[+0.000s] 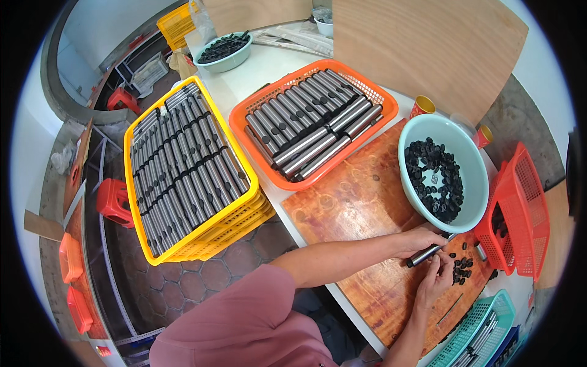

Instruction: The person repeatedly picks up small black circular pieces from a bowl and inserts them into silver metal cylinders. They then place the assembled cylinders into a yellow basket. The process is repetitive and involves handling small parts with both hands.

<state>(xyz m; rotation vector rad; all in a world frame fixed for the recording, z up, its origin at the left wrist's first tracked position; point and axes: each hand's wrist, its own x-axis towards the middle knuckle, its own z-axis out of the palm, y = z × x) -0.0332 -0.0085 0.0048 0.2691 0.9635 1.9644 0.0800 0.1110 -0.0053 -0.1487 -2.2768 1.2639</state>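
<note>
1. Right arm: I see the forearm rise from the lower edge, the right hand point(433, 275) palm inward, fingers half bent against the tube's near side; I cannot tell whether they grip it.
2. Left arm: out of a pink sleeve point(238, 306) it stretches across the board point(367, 293), nearly straight. The left hand point(417, 240) is curled closed on the tube, its fingertips partly hidden.
3. The tube point(422, 255), metal with a dark end, lies slantwise between both hands, above the board.
4. Black caps point(461, 271) lie loose just beside the right hand.
5. Beyond, a pale bowl point(437, 129) contains more.
6. Farther, an orange basket point(275, 177) holds tubes in rows.
7. Red-and-yellow cups point(422, 105) carry markings too small for me to read.
</note>
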